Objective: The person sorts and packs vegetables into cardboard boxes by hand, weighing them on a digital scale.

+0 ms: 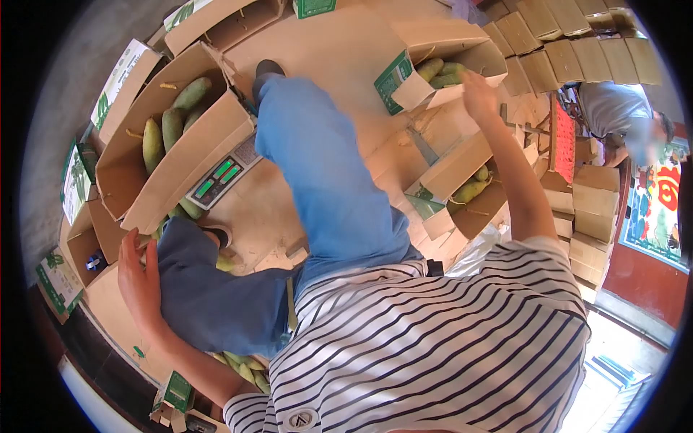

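My right hand (479, 99) reaches over the near wall of an open cardboard box (473, 52), its fingertips right by the ends of long green melons (446, 75) inside. Whether its fingers grip anything I cannot tell. On the left, my left hand (138, 278) is open, fingers stretched out and nothing in them, close to the lower corner of a bigger cardboard carton (189, 155). Several long green melons (172, 128) lie in this carton. It rests on a digital scale (219, 182) with a lit green display.
My legs (317, 151) straddle the middle of the floor. A third box (462, 169) with melons sits at right, and a melon pile (245, 366) lies below my left leg. Folded cartons (563, 54) are stacked at upper right. Another person (617, 112) bends beside a red crate (563, 141).
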Demonstrator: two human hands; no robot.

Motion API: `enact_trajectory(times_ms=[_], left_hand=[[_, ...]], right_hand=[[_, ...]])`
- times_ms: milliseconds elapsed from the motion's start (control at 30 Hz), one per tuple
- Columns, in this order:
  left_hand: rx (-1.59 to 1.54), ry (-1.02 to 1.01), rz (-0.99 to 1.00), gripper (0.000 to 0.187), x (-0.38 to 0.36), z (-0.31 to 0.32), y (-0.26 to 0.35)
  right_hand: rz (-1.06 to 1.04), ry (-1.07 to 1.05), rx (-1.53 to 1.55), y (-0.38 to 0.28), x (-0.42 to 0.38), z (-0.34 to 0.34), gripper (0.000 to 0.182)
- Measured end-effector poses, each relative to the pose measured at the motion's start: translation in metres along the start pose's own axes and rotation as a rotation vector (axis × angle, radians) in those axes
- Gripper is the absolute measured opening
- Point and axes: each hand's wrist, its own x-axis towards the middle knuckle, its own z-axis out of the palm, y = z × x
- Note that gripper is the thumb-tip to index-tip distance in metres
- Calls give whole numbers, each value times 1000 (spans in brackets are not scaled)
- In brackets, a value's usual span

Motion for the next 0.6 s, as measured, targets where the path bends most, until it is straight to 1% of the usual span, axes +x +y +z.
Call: enact_trajectory(times_ms=[33, 100, 200, 300, 433, 533, 600], left_hand=[[3, -13, -8, 35, 1, 0, 2], [27, -28, -10, 36, 1, 0, 1], [33, -42, -38, 36, 4, 1, 3], [29, -48, -23, 35, 5, 3, 3], [16, -33, -15, 34, 4, 1, 8], [29, 5, 20, 33, 2, 2, 3], [-6, 9, 20, 32, 0, 1, 0]], right_hand=[[-99, -24, -40, -5, 17, 9, 37], [-217, -653, -317, -17, 45, 7, 31], [-146, -858, -171, -10, 60, 31, 26], [-215, -830, -126, -7, 45, 24, 21], [-241, -913, -231, -14, 5, 21, 20], [-374, -917, -258, -15, -22, 12, 17], [-413, -954, -289, -11, -39, 0, 15]])
